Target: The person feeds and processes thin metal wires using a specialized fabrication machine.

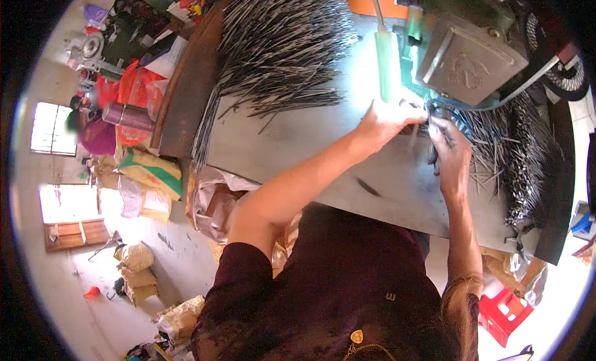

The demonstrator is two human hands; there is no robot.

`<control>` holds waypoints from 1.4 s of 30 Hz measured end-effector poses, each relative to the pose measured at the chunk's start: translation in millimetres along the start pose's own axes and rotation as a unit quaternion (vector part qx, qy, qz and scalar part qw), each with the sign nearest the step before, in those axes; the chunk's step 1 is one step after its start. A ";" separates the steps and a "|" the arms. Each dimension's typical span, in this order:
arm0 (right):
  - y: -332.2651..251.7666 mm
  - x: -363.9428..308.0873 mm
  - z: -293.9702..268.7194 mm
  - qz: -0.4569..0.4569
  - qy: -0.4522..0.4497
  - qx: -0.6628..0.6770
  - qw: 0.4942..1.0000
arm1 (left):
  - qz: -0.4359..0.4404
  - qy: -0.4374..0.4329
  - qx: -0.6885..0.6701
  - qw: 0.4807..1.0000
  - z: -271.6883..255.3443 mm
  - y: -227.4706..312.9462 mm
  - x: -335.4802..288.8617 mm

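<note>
My left hand reaches in under the bright lamp light, its fingers pinched together beside the machine head. What it holds is lost in the glare. Close by on the right, my right hand is closed, fingers curled around something dark and too blurred to make out. The fingertips of both hands nearly meet just below the machine. A large heap of thin dark metal strips lies to the left on the grey work table. More thin strips are piled right of my right hand.
A pale green lamp-like bar hangs beside the machine. One dark sliver lies near the table's front edge. A raised brown board edges the table's left side. A red stool stands at lower right; sacks sit at left.
</note>
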State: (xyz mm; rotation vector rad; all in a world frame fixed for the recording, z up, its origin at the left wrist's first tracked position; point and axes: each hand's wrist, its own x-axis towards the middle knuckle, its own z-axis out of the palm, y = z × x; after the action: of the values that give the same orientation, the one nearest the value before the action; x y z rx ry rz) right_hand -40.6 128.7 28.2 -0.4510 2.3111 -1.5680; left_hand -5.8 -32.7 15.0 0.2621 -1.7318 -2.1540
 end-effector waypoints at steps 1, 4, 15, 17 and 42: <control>3.5 -4.0 -3.0 -0.002 -0.002 0.002 1.000 | -0.056 -0.060 -0.011 0.997 -2.0 2.6 -0.1; 13.7 -14.2 3.0 0.020 -0.022 0.011 1.000 | -0.094 -0.075 -0.059 0.991 -0.6 7.5 -10.2; 23.9 -33.3 -11.1 0.079 0.110 0.342 0.930 | 0.128 0.104 0.369 0.915 -76.1 32.6 -38.8; -3.5 -45.9 -29.8 0.053 0.066 0.140 0.987 | 0.222 0.236 0.571 0.754 -136.6 53.7 -22.1; 6.0 15.1 -4.3 0.098 -0.060 0.271 0.956 | -0.180 0.005 0.043 0.983 6.6 14.8 -16.5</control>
State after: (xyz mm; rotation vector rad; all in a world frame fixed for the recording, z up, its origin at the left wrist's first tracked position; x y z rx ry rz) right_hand -56.6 127.9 22.9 -0.1658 1.6751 -1.9092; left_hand 9.3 -23.0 29.5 0.6532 -1.8942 -2.3145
